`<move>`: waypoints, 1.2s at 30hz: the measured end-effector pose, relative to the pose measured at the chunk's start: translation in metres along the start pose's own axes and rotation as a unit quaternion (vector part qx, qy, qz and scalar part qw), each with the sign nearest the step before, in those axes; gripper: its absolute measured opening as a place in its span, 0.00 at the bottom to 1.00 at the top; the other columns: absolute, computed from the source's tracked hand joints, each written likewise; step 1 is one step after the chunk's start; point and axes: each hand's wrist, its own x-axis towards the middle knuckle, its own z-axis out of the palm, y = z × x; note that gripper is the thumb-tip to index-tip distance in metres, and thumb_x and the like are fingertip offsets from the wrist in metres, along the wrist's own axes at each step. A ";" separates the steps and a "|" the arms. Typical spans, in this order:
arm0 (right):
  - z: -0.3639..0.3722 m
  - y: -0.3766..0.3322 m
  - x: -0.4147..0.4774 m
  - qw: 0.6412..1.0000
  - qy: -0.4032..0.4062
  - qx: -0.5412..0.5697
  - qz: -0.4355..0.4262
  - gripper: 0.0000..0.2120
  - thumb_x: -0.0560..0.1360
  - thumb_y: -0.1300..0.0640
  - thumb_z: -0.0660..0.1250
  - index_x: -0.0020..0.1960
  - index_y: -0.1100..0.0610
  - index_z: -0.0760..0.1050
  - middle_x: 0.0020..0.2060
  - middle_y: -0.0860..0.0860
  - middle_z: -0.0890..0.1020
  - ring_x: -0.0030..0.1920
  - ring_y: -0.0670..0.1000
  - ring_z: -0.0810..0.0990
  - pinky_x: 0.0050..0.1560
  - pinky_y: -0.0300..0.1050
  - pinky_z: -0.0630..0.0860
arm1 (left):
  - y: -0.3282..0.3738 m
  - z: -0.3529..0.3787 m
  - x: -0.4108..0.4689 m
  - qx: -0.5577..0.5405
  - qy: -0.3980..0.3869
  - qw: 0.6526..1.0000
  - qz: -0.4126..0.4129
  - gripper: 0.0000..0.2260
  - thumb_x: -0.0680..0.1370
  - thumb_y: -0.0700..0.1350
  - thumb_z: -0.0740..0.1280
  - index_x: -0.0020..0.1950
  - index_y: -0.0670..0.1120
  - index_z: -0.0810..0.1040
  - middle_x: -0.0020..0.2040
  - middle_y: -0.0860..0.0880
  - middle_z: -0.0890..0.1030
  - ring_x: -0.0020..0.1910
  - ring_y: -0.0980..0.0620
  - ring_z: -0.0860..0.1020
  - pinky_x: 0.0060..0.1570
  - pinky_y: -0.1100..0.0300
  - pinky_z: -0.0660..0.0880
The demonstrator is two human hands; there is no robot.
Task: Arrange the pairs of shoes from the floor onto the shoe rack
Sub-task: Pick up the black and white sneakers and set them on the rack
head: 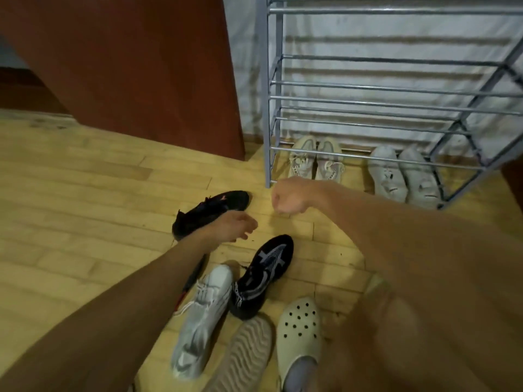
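Note:
A grey metal shoe rack [396,91] stands against the wall. On its lowest level sit a beige sneaker pair [315,161] and a light grey pair [402,175]. On the wooden floor lie a black shoe with pink marks [209,212], a black-and-white shoe [263,274], a white sneaker [201,315], a cream clog [298,326] and a beige shoe lying sole-up [243,355]. My left hand [235,226] hovers over the black pink-marked shoe, fingers apart, empty. My right hand [288,198] is curled into a fist near the rack's front left leg, holding nothing.
A dark red wooden door or cabinet panel [141,66] stands left of the rack. A thin dark stick-like object with a red tip [192,281] lies beside the white sneaker. Upper rack shelves hold nothing visible. Open wooden floor lies to the left.

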 end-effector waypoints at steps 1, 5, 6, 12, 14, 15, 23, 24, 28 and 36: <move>0.009 -0.005 -0.001 1.000 0.001 0.000 -0.003 0.15 0.78 0.61 0.60 0.61 0.63 0.77 0.59 0.60 0.80 0.54 0.59 0.80 0.58 0.57 0.77 | -0.013 0.007 -0.006 -0.003 0.000 1.000 -0.006 0.14 0.79 0.49 0.63 0.60 0.44 0.78 0.53 0.47 0.79 0.50 0.50 0.79 0.46 0.61 0.75; 0.053 0.005 -0.007 0.998 -0.060 0.005 0.011 0.13 0.78 0.58 0.61 0.58 0.61 0.77 0.57 0.57 0.80 0.55 0.58 0.79 0.53 0.50 0.77 | -0.080 0.040 -0.023 0.016 -0.028 0.999 -0.028 0.10 0.78 0.43 0.65 0.57 0.42 0.77 0.58 0.45 0.77 0.49 0.52 0.76 0.45 0.63 0.76; 0.060 0.010 -0.009 0.995 -0.097 -0.003 0.016 0.13 0.77 0.56 0.63 0.58 0.60 0.77 0.55 0.56 0.80 0.54 0.57 0.79 0.51 0.49 0.77 | -0.099 0.048 -0.026 0.027 -0.042 0.998 -0.041 0.10 0.77 0.44 0.66 0.57 0.44 0.76 0.62 0.44 0.75 0.53 0.52 0.74 0.51 0.60 0.74; 0.065 0.016 -0.003 0.995 -0.096 0.009 -0.004 0.13 0.76 0.52 0.65 0.57 0.57 0.78 0.54 0.55 0.81 0.55 0.57 0.80 0.58 0.54 0.78 | -0.151 0.072 -0.021 0.045 0.006 0.990 -0.131 0.33 0.74 0.51 0.70 0.75 0.43 0.61 0.73 0.42 0.63 0.70 0.44 0.66 0.60 0.58 0.67; 0.063 0.013 0.001 0.997 -0.072 0.027 -0.023 0.14 0.76 0.52 0.64 0.59 0.55 0.79 0.56 0.55 0.82 0.57 0.57 0.79 0.60 0.55 0.77 | -0.151 0.079 -0.012 0.078 0.016 0.989 -0.125 0.29 0.74 0.49 0.70 0.71 0.39 0.66 0.69 0.40 0.70 0.65 0.43 0.71 0.54 0.56 0.71; 0.063 0.013 0.003 0.997 -0.072 0.028 -0.029 0.14 0.76 0.52 0.64 0.59 0.55 0.79 0.57 0.54 0.82 0.57 0.56 0.79 0.60 0.55 0.77 | -0.151 0.084 -0.008 0.079 0.020 0.989 -0.119 0.26 0.75 0.48 0.70 0.68 0.37 0.69 0.66 0.39 0.74 0.61 0.43 0.74 0.52 0.55 0.73; 0.065 0.047 0.008 0.994 -0.108 0.005 0.004 0.14 0.78 0.51 0.64 0.60 0.56 0.78 0.56 0.55 0.81 0.57 0.56 0.79 0.60 0.52 0.77 | -0.149 0.109 0.025 0.027 0.110 0.966 -0.232 0.29 0.75 0.55 0.67 0.69 0.40 0.68 0.66 0.37 0.70 0.64 0.37 0.72 0.64 0.46 0.72; 0.066 0.050 0.008 0.994 -0.109 0.008 0.011 0.14 0.78 0.52 0.64 0.61 0.56 0.77 0.56 0.55 0.82 0.56 0.55 0.80 0.60 0.51 0.77 | -0.146 0.109 0.027 0.030 0.116 0.964 -0.238 0.28 0.75 0.55 0.67 0.69 0.40 0.68 0.66 0.37 0.70 0.64 0.37 0.72 0.63 0.47 0.72; 0.068 0.059 0.004 0.991 -0.131 0.004 0.035 0.15 0.79 0.52 0.63 0.62 0.58 0.76 0.54 0.56 0.83 0.54 0.55 0.81 0.59 0.49 0.78 | -0.137 0.121 0.024 -0.138 0.038 0.952 -0.270 0.21 0.79 0.48 0.64 0.66 0.35 0.71 0.52 0.42 0.78 0.44 0.46 0.78 0.38 0.58 0.74; 0.065 0.053 -0.003 0.994 -0.103 0.042 0.016 0.15 0.78 0.53 0.63 0.61 0.58 0.77 0.54 0.56 0.82 0.53 0.54 0.82 0.57 0.50 0.79 | -0.117 0.122 0.009 -0.203 -0.008 0.929 -0.310 0.05 0.74 0.36 0.69 0.41 0.41 0.74 0.39 0.45 0.76 0.36 0.49 0.74 0.35 0.59 0.72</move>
